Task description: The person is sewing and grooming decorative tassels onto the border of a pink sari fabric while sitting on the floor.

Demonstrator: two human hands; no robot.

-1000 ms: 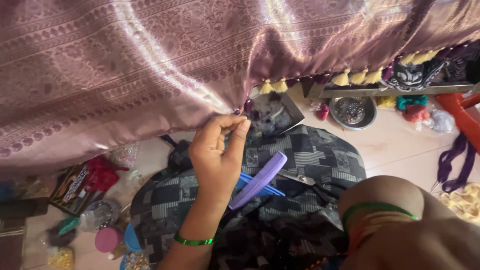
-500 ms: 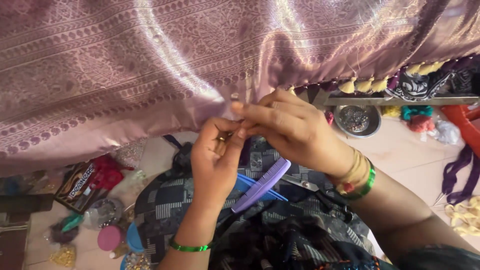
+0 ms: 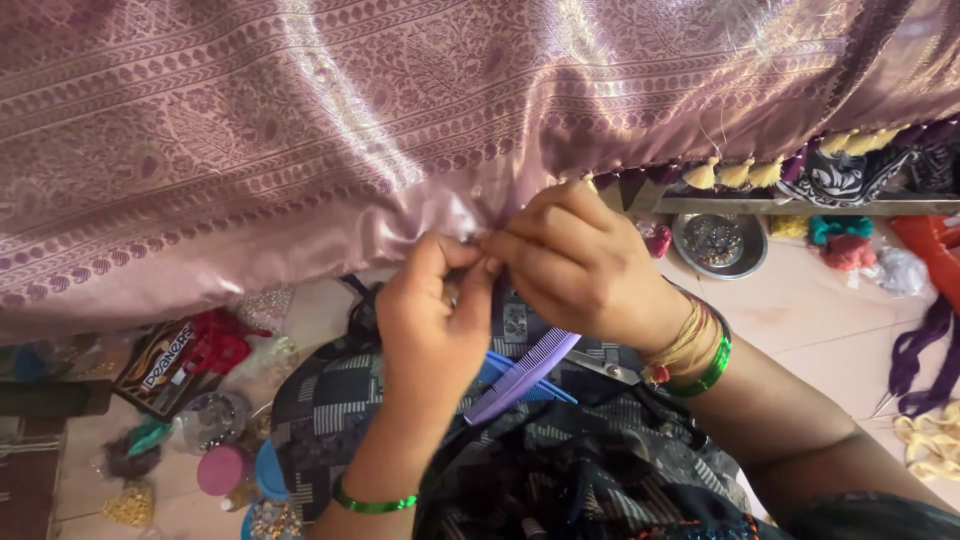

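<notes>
A shiny mauve silk cloth (image 3: 300, 130) with woven patterns hangs across the top, its edge trimmed with yellow and purple tassels (image 3: 735, 172). My left hand (image 3: 430, 320) pinches the cloth's lower edge from below. My right hand (image 3: 580, 260) meets it from the right, and the fingertips of both press together on the same bit of edge. Whatever thread or needle lies between the fingers is too small to see. A purple comb (image 3: 525, 375) and a blue comb (image 3: 505, 368) lie on the checked fabric over my lap (image 3: 330, 400), just under my hands.
On the floor at left are small pots (image 3: 222, 468), a dark packet (image 3: 165, 362), red thread (image 3: 215, 340) and bags of beads. A steel bowl (image 3: 720, 243) sits at right, with coloured yarn (image 3: 840, 240), purple cords (image 3: 925, 355) and cream cord (image 3: 935, 445) near it.
A second ago only my left hand held the cloth's edge. My right hand has come in from the right and joined it, and both now work closer together on the edge.
</notes>
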